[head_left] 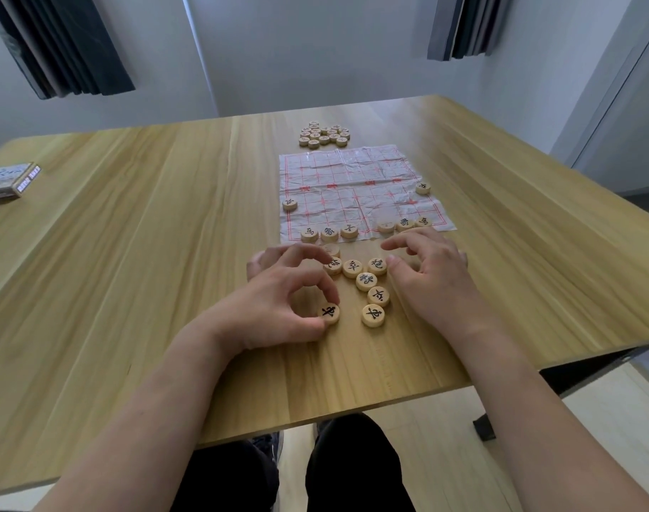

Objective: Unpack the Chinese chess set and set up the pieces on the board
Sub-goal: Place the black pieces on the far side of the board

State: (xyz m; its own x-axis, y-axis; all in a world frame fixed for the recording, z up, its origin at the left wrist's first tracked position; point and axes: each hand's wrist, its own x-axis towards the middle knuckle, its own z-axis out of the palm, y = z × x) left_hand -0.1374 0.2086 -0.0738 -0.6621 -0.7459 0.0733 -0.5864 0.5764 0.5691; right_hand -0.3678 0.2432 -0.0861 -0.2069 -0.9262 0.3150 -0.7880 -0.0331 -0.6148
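A: Which step is in hand?

B: The setting up, I think. The board (363, 190) lies open on the surface (167, 234). Its near row holds three pieces to the left and three to the right, with a gap in the middle. One piece sits on its left edge and one on its right edge.

A: And the rest?

B: A loose group (363, 282) lies just in front of the board, between the hands. A pile (325, 134) waits just beyond the board's far edge. The box (8, 181) is well to the left of the board.

A: What do the hands do?

B: The left hand (278, 301) pinches a piece (329, 313) with thumb and one finger, low on the surface; the other fingers are curled above it. The right hand (430, 275) holds nothing I can see, its fingers loosely spread over the board's near edge.

A: The next move?

B: Probably to lift that piece and place it on its correct point.
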